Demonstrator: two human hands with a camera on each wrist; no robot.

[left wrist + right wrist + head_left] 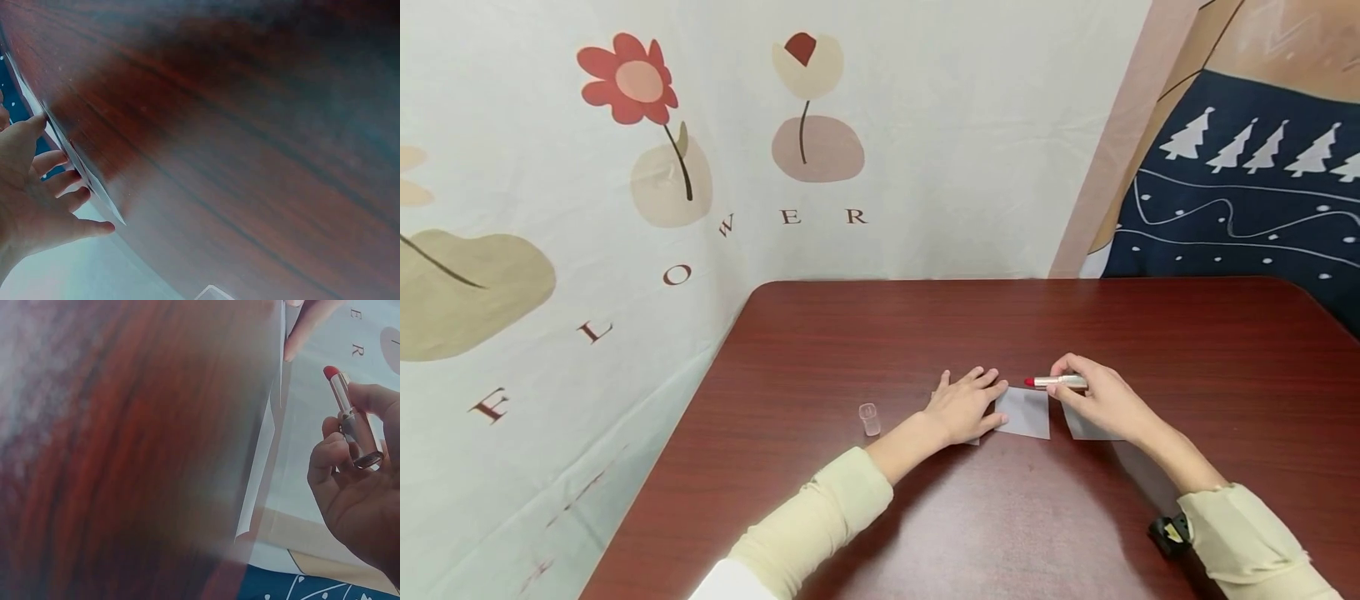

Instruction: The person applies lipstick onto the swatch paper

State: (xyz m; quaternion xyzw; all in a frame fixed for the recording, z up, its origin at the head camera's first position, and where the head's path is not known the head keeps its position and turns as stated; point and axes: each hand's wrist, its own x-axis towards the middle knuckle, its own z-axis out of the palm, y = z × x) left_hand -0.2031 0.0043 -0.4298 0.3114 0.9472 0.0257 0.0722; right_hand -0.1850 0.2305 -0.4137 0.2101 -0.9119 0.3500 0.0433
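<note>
My right hand (1105, 398) holds an uncapped lipstick (1062, 382) with a gold-silver tube, its red tip pointing left. In the right wrist view, the thumb and curled fingers grip the lipstick (357, 431) around its base. The lipstick is over the far right corner of a middle sheet of white paper (1027, 413). My left hand (964, 407) lies with spread fingers over a left sheet, mostly hidden beneath it, with the thumb and fingertips at the middle sheet's left edge. A third sheet (1084, 427) lies partly under my right hand and forearm.
A clear plastic cap (869, 419) stands on the dark red wooden table (865, 333), left of my left hand. A black device (1170, 533) is strapped at the right wrist. Cloth hangings with flowers and trees (955, 150) rise behind the table's far edge.
</note>
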